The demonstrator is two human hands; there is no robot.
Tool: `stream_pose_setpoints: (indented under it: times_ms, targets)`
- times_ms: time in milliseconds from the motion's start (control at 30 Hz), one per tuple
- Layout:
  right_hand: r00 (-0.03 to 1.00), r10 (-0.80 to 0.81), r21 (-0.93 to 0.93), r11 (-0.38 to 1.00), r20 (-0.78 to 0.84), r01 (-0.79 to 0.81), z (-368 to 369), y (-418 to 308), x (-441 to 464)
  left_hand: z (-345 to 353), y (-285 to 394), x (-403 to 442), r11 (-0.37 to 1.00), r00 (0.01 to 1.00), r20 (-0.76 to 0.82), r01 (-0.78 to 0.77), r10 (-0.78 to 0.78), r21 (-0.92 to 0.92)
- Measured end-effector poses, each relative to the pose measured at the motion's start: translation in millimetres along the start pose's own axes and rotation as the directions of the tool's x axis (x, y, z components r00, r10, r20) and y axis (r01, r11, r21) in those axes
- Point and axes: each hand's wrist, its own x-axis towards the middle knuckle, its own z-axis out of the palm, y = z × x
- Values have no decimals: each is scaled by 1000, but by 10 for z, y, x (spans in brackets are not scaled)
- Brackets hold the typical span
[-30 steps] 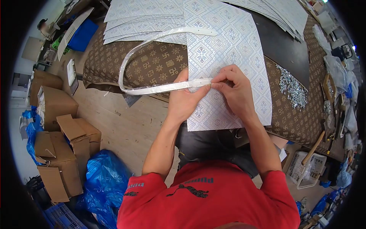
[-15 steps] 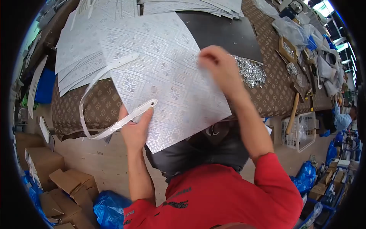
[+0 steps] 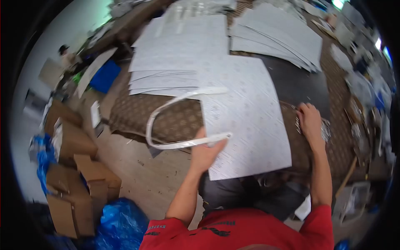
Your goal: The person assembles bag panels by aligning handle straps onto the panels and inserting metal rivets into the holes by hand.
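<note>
My left hand (image 3: 203,155) is closed around the edge of a large patterned silver-white sheet (image 3: 250,116) and one end of a white strap (image 3: 173,145). A small hole shows at that strap end, by my thumb. The strap loops out to the left, and its other end lies across the sheet. My right hand (image 3: 311,124) is lowered, fingers curled, at a pile of small shiny silver metal pieces (image 3: 326,131) right of the sheet. What its fingertips hold, if anything, is hidden and blurred.
Stacks of similar white sheets (image 3: 166,54) lie at the back of the brown patterned table (image 3: 175,118). A dark board (image 3: 296,83) lies near the metal pieces. Cardboard boxes (image 3: 68,200) and a blue plastic bag (image 3: 121,225) stand on the floor at left. Another person (image 3: 70,58) is far left.
My right hand has moved from the sheet's right edge down to the metal pieces. The view has swung left. My left hand keeps its hold on the strap and sheet.
</note>
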Motion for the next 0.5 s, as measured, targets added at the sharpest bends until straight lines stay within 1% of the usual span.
stream_pose_setpoints:
  times_ms: [33,67,100,133,167,200,233,267,333,400,500]
  targets:
    - [999,22,-5,1000,49,-22,-123,80,-134,-19,0,-9,999,999,-24,23,-22,42]
    - [995,-20,37,999,102,16,-206,178,-221,-14,-21,-31,995,998,-30,55,-53,82]
    - [986,-56,84,996,155,43,-289,226,-257,13,38,-77,995,996,-32,80,-78,58]
    - [988,-22,152,988,155,-2,-404,275,-251,56,91,-54,995,995,-49,90,-88,32]
    - [989,-3,229,973,145,-30,-500,324,-211,78,56,-33,998,997,-44,68,-69,-12]
    - [995,71,191,978,75,-84,-550,391,-186,82,29,-33,998,997,-56,41,-44,-52]
    - [992,129,164,978,-2,-127,-584,462,-156,94,20,-34,997,998,-29,47,-49,-64]
    - [989,145,153,978,-5,-142,-543,562,-135,77,22,-35,997,998,-28,48,-50,-59]
    - [989,133,178,977,-60,-120,-289,777,-57,52,56,3,999,999,-41,32,-33,-40]
    - [988,121,202,974,-99,-99,-230,795,13,65,53,21,999,999,-34,25,-26,-34]
    - [995,-53,218,973,-82,70,-70,666,67,39,54,-14,999,998,-53,45,-45,-7]
